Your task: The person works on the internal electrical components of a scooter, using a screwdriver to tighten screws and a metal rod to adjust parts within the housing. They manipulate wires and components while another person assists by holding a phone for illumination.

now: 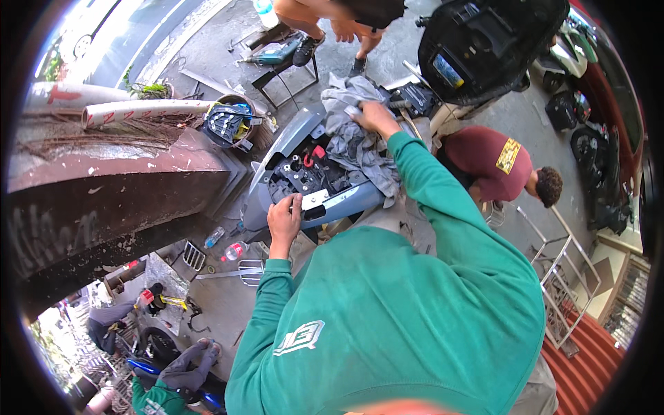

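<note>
Before me stands a grey-blue scooter rear body (346, 202) with its inner frame and bolts exposed. A red part (315, 156) shows inside it. At its near edge, my left hand (283, 220) has its fingers curled against the end of a silver metal bracket (316, 199) with holes; how firmly they grip is hard to see. My right hand (377, 119) reaches forward and is closed on a crumpled grey cloth (346, 131), which drapes over the scooter's far right part. Some of that hand's fingertips are hidden in the folds.
A large black molded shell (491, 48) stands at the upper right. A person in maroon (487, 162) bends at right, beside a metal frame (564, 277). Another person's legs (301, 24) are ahead, near a green power tool (275, 54). Plastic bottles (235, 251) lie left; a bucket (230, 123) stands beyond.
</note>
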Demonstrator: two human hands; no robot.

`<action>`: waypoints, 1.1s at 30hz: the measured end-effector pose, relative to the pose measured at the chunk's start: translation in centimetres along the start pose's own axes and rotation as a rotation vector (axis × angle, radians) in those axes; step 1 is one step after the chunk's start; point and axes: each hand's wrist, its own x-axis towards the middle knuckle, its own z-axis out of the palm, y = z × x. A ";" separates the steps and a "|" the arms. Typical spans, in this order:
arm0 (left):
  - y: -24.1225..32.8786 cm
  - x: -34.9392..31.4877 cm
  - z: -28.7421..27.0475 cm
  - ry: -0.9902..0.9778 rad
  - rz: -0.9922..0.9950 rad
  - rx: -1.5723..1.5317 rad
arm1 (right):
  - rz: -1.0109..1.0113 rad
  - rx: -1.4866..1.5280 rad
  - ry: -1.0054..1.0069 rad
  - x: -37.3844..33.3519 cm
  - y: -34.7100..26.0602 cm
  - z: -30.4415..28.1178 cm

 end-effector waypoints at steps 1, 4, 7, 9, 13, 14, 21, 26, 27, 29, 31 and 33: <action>-0.4 0.1 -0.1 0.026 -0.009 -0.041 | -0.008 0.028 0.005 0.0 0.1 0.6; -1.5 0.2 -0.6 0.007 -0.098 -0.222 | -0.034 0.043 -0.003 -0.2 0.3 2.0; -1.7 0.4 -0.8 0.000 -0.177 -0.291 | -0.077 -0.029 -0.057 0.4 1.0 2.6; -1.6 1.0 -0.5 0.063 -0.134 -0.307 | -0.205 -0.045 -0.006 1.1 1.8 2.4; -1.7 1.3 0.5 0.209 -0.149 -0.376 | -0.194 0.002 0.049 1.4 2.4 1.7; -2.0 1.3 0.6 0.215 -0.207 -0.397 | -0.189 0.105 0.104 1.0 2.3 1.4; -3.6 2.0 -0.3 0.198 -0.426 -0.872 | -0.235 0.400 0.485 -3.7 0.3 -2.0; -1.1 3.6 -2.0 0.085 -0.479 -1.505 | -0.016 1.224 0.173 -10.3 -4.3 -0.2; -0.3 3.6 -1.9 0.032 -0.463 -1.619 | 0.045 1.560 -0.070 -12.4 -5.2 1.0; 1.6 4.0 -1.0 -0.018 -0.622 -1.613 | 0.051 1.677 -0.301 -14.9 -7.5 3.4; 3.8 3.7 0.7 -0.017 -0.595 -1.352 | 0.188 1.691 -0.410 -16.6 -8.9 5.0; 5.6 3.1 1.8 -0.049 -0.567 -1.102 | 0.247 1.544 -0.327 -17.2 -9.2 5.6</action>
